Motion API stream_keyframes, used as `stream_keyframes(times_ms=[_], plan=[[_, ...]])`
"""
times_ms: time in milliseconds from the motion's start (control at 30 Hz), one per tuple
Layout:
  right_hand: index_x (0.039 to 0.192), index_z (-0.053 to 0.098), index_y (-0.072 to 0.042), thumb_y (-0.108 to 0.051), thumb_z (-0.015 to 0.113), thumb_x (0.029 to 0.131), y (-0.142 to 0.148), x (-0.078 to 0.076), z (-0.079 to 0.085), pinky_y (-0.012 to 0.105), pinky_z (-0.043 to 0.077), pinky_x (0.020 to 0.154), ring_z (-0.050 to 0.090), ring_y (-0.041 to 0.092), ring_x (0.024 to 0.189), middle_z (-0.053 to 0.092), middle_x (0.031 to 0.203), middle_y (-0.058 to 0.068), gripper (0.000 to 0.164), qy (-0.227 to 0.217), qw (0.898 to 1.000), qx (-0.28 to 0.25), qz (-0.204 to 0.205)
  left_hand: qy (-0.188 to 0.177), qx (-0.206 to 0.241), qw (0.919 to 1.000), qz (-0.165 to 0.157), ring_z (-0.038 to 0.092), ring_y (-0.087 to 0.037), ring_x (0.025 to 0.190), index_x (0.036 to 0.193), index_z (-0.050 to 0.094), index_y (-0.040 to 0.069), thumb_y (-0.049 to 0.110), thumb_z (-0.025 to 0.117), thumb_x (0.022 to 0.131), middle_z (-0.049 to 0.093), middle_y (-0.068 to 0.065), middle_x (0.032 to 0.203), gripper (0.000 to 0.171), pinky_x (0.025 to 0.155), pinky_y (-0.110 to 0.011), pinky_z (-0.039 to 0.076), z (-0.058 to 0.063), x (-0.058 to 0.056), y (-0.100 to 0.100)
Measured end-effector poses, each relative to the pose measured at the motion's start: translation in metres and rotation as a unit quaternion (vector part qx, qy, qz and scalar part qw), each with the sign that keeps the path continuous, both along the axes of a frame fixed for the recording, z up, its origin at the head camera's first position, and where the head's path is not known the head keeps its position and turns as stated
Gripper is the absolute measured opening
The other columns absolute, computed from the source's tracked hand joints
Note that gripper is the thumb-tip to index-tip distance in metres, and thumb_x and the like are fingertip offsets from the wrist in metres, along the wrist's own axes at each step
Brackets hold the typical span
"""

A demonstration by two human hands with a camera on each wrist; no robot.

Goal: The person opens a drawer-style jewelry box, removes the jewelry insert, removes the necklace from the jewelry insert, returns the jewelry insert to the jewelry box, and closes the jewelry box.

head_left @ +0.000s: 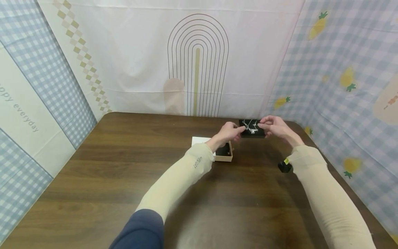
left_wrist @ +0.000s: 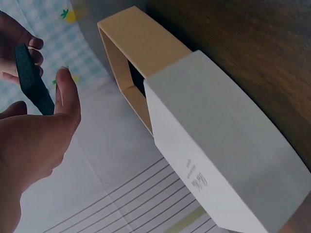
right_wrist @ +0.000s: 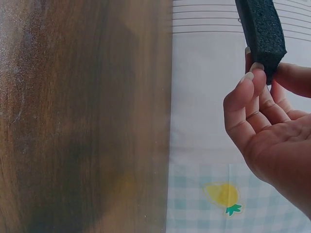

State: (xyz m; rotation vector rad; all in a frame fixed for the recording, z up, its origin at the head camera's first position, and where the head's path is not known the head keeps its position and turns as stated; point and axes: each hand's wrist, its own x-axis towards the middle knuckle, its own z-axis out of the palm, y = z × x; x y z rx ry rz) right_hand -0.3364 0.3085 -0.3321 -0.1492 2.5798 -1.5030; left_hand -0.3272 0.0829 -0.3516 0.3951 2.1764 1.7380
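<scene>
A black foam pad with a silver chain necklace on its top is held above the far right of the table. My left hand pinches the pad's left end between thumb and fingers, while my right hand pinches the right end. In the right wrist view the foam's rough side faces the camera. Below my left hand lies a small box: a white sleeve with a tan drawer partly slid out. Something dark shows inside the drawer; my left forearm partly covers the box in the head view.
The brown wooden table ends just behind the hands at a white cloth backdrop. A blue checked cloth hangs close along its right edge. A black device sits at my right wrist.
</scene>
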Motion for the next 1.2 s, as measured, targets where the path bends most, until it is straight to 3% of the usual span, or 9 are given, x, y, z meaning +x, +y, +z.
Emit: stream_keyframes(times_ms=[200,467,767,1000,1200], plan=[[0.11,0.045,0.001,-0.015,0.058,0.096,-0.001,-0.001,0.0,0.024,0.052,0.059,0.056,0.004,0.064,0.064,0.08,-0.016,0.025,0.0,1.0,-0.01,0.002,-0.072,0.082,0.994,0.005,0.063,-0.047,0.101,0.124,0.046,-0.015,0.008,0.056,0.096,0.063,-0.038,0.106,0.038,0.092,-0.048,0.052,-0.001,0.001,0.008],[0.11,0.044,0.0,-0.016,0.058,0.096,0.001,0.0,0.001,0.026,0.053,0.06,0.055,0.004,0.063,0.062,0.076,-0.014,0.025,-0.007,1.0,-0.01,0.003,-0.147,0.173,0.9734,0.032,0.06,-0.047,0.107,0.132,0.037,-0.016,-0.002,0.056,0.093,0.059,-0.037,0.117,0.045,0.089,-0.039,0.054,-0.001,-0.001,0.012],[0.102,0.05,-0.005,-0.016,0.062,0.094,0.006,0.0,0.003,0.031,0.056,0.063,0.062,0.008,0.064,0.065,0.077,-0.01,0.018,0.0,0.999,-0.032,0.004,-0.159,0.191,0.9673,0.052,0.061,-0.046,0.106,0.13,0.038,-0.014,-0.004,0.058,0.091,0.057,-0.036,0.121,0.044,0.088,-0.038,0.054,-0.001,0.001,0.015],[0.112,0.052,0.007,-0.018,0.059,0.096,0.009,0.0,0.009,0.031,0.057,0.065,0.062,0.008,0.065,0.062,0.077,-0.01,0.03,0.022,0.999,0.024,-0.019,-0.158,0.181,0.9682,0.069,0.064,-0.042,0.103,0.128,0.042,-0.011,-0.001,0.062,0.089,0.061,-0.031,0.117,0.044,0.097,-0.039,0.05,-0.003,0.004,0.022],[0.113,0.055,0.013,-0.018,0.06,0.095,0.01,0.0,0.015,0.025,0.054,0.058,0.059,0.007,0.06,0.062,0.07,-0.007,0.036,0.056,0.994,0.084,-0.037,-0.159,0.175,0.969,0.071,0.066,-0.04,0.102,0.127,0.044,-0.009,0.002,0.064,0.089,0.066,-0.029,0.109,0.044,0.116,-0.051,0.025,-0.003,0.009,0.024]])
